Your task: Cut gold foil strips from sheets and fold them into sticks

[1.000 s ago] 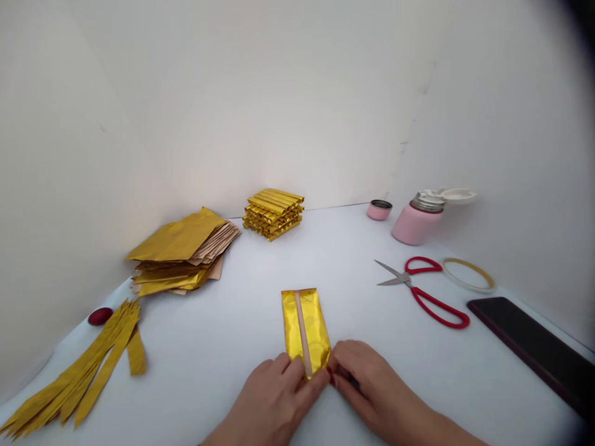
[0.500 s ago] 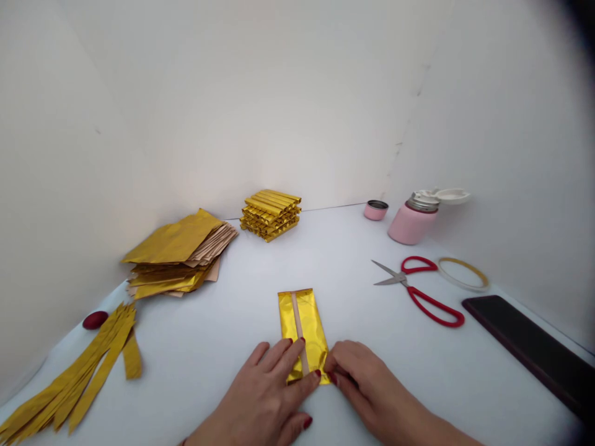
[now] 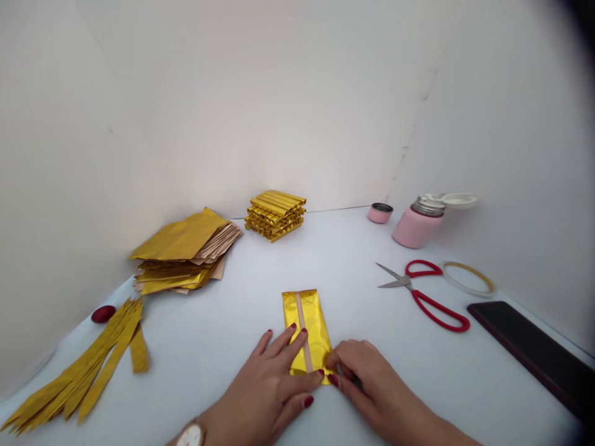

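Note:
A folded piece of gold foil paper lies flat on the white table, a pale strip of its backing showing lengthwise down the middle. My left hand rests over its lower left part with fingers spread, fingertips pressing on the foil. At the lower right corner, my right hand pinches the paper's edge between thumb and curled forefinger. Part of the near edge is covered by my fingers.
Left are a stack of gold paper sheets, cut gold strips and a dark red oval object. Rolled gold tubes stand behind. Right: red-handled scissors, a tape-like ring, a black phone-like slab, pink bottle, pink cap.
The whole view has shifted slightly, bringing the watch on my left wrist into sight. My left fingers are spread a little wider; my right hand keeps its pinch at the corner.

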A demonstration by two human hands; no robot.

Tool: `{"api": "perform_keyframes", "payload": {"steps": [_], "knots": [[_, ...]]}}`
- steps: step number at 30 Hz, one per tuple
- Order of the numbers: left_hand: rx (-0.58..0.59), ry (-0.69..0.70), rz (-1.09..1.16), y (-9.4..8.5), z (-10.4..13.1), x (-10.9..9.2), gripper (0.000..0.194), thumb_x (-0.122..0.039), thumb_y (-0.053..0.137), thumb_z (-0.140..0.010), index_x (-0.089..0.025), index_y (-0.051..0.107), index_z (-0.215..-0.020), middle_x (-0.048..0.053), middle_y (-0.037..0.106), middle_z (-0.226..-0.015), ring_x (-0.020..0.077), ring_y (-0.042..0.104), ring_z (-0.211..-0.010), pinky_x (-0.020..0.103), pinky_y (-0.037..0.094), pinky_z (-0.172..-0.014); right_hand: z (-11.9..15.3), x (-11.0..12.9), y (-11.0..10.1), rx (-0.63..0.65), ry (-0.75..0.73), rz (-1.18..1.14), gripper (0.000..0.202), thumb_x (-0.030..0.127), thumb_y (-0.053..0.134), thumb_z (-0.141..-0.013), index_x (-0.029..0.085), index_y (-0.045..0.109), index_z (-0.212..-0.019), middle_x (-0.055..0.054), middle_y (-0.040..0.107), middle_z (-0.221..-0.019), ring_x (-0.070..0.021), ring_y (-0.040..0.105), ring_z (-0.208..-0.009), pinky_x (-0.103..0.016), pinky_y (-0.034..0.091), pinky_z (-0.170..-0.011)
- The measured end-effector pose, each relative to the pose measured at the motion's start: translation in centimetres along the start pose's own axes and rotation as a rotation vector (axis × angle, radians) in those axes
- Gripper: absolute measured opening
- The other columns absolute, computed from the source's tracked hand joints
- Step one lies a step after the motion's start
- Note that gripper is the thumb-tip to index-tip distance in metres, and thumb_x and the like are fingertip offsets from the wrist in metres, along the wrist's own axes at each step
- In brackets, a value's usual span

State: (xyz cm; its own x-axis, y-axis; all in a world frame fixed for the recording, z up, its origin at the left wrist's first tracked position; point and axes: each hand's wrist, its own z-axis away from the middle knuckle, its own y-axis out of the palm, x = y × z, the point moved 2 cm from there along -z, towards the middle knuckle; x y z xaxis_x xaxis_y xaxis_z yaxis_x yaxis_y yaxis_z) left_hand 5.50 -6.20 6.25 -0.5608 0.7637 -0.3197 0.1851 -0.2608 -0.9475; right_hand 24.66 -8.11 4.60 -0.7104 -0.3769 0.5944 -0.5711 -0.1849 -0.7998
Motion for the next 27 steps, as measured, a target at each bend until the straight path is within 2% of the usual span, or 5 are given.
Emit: {"api": "perform_keyframes", "payload": {"steps": [7, 13, 18, 22, 27], "knots": [[-0.083, -0.118, 0.144, 1.0, -0.2, 0.7, 0.048, -0.008, 0.048, -0.082, -0.041, 0.053, -0.116, 0.001, 0.039, -0.139, 0.0253, 0.031, -0.128, 0.055, 0.029, -0.097, -0.1, 0.0, 0.0, 0.002, -0.001, 0.009, 0.009, 0.014, 0.047, -0.082, 0.021, 0.053, -0.08, 0.0, 0.056, -0.072, -0.0167, 0.051, -0.07, -0.029, 0.038, -0.066], [-0.302, -0.241, 0.411, 0.9, 0.0, 0.9, 0.028, -0.007, 0.06, -0.072, -0.023, 0.062, -0.095, 0.006, 0.05, -0.123, 0.0211, 0.041, -0.118, 0.037, 0.037, -0.096, -0.2, -0.1, 0.0, -0.001, 0.0, -0.011, 0.01, 0.012, 0.048, -0.081, 0.021, 0.053, -0.08, 0.0, 0.057, -0.073, -0.0166, 0.051, -0.07, -0.029, 0.037, -0.066], [-0.276, -0.275, 0.439, 0.1, 0.1, 0.2, 0.013, -0.007, 0.058, -0.074, -0.02, 0.06, -0.073, 0.003, 0.055, -0.094, 0.0181, 0.049, -0.094, 0.031, 0.042, -0.083, -0.3, -0.2, 0.0, 0.007, -0.002, -0.031, 0.011, 0.012, 0.048, -0.081, 0.021, 0.054, -0.08, 0.001, 0.057, -0.073, -0.0158, 0.051, -0.07, -0.029, 0.037, -0.067], [-0.276, -0.255, 0.37, 0.1, 0.1, 0.0, 0.014, -0.007, 0.051, -0.078, -0.018, 0.055, -0.07, 0.003, 0.054, -0.085, 0.0181, 0.049, -0.086, 0.032, 0.041, -0.077, -0.2, -0.2, 0.0, 0.001, -0.004, -0.028, 0.011, 0.012, 0.049, -0.08, 0.022, 0.054, -0.08, 0.001, 0.057, -0.072, -0.0158, 0.051, -0.07, -0.029, 0.037, -0.067], [-0.295, -0.286, 0.324, 0.7, -0.1, 0.1, 0.013, -0.007, 0.054, -0.074, -0.018, 0.051, -0.067, 0.002, 0.055, -0.081, 0.0187, 0.049, -0.082, 0.033, 0.04, -0.074, -0.2, -0.2, -0.1, -0.005, 0.003, -0.043, 0.013, 0.011, 0.048, -0.08, 0.022, 0.054, -0.079, 0.001, 0.057, -0.072, -0.0156, 0.051, -0.07, -0.028, 0.038, -0.067]]}}
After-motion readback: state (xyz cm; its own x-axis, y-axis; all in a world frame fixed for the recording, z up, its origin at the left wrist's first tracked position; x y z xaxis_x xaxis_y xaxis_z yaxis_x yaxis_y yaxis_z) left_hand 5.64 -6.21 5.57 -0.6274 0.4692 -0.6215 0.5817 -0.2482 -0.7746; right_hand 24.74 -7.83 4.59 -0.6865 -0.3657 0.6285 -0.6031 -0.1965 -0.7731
